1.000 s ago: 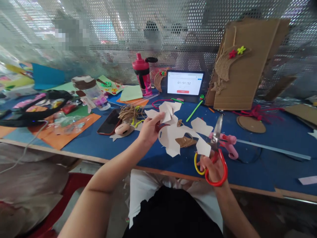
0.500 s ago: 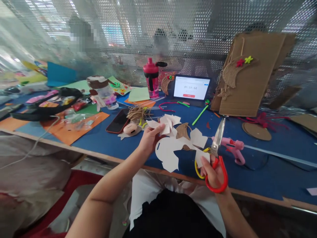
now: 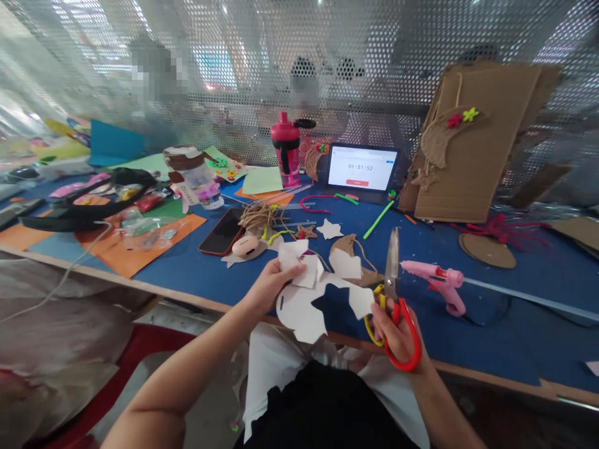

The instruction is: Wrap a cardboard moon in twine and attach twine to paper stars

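My left hand (image 3: 276, 282) is closed on several white paper pieces (image 3: 306, 272), pinched between thumb and fingers. Under them a larger white paper sheet (image 3: 303, 312) with a star-shaped hole lies near the table edge. My right hand (image 3: 395, 332) grips scissors (image 3: 392, 280) with one red and one yellow handle loop, blades pointing away from me. Its thumb and fingertips meet the right edge of the sheet. Beyond the hands lies a cut-out white paper star (image 3: 329, 229). A brown twine-covered crescent (image 3: 345, 243) is partly under the paper.
Right of the scissors rests a pink glue gun (image 3: 437, 277). Left of the papers are a phone (image 3: 223, 232), a pale pink case (image 3: 246, 246) and a twine bundle (image 3: 258, 214). A pink bottle (image 3: 286, 149), a tablet (image 3: 362, 167) and a cardboard board (image 3: 477, 143) stand behind.
The paper pieces in my left hand have come lower and nearer, uncovering the white star. My right hand has shifted slightly left with the scissors. The star-shaped hole now shows.
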Demonstrator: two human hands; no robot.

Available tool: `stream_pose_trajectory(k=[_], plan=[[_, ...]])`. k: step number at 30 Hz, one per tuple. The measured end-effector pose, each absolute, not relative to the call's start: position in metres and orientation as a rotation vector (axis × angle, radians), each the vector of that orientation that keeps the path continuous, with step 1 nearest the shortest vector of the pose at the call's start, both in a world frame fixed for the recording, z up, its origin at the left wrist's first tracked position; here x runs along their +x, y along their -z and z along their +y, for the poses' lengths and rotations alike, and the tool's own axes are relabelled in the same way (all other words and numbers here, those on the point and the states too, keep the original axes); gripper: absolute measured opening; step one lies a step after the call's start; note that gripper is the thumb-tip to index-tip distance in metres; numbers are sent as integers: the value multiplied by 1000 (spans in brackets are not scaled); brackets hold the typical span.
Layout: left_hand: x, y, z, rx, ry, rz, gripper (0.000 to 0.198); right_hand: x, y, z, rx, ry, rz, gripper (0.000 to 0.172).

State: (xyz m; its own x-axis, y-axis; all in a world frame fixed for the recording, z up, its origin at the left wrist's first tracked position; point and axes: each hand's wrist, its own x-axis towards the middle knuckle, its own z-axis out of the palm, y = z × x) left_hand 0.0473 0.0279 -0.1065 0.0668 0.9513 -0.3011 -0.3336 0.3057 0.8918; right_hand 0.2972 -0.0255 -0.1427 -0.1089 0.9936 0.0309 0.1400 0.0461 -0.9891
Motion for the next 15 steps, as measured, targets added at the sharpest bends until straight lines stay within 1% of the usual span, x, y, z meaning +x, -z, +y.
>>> stream_pose_trajectory(k=[2, 4, 7, 10, 13, 15], plan=[[27, 99, 34, 797, -1196, 1176, 46, 301, 141, -28, -1229, -1234, -1340, 34], [3, 91, 43, 913, -1239, 1283, 46, 306, 141, -32, -1271, -1246, -1261, 35], [-33, 78, 57, 1064, -992, 1415, 47, 316, 139, -40, -1305, -1272, -1202, 40], [-61, 66, 67, 1138, -828, 1505, 54, 323, 136, -45, -1267, -1319, -1197, 40], [-76, 58, 67, 1170, -787, 1600, 56, 326, 129, -48, -1281, -1345, -1250, 40], [-80, 56, 63, 1173, -832, 1709, 59, 329, 125, -49, -1283, -1377, -1350, 39]])
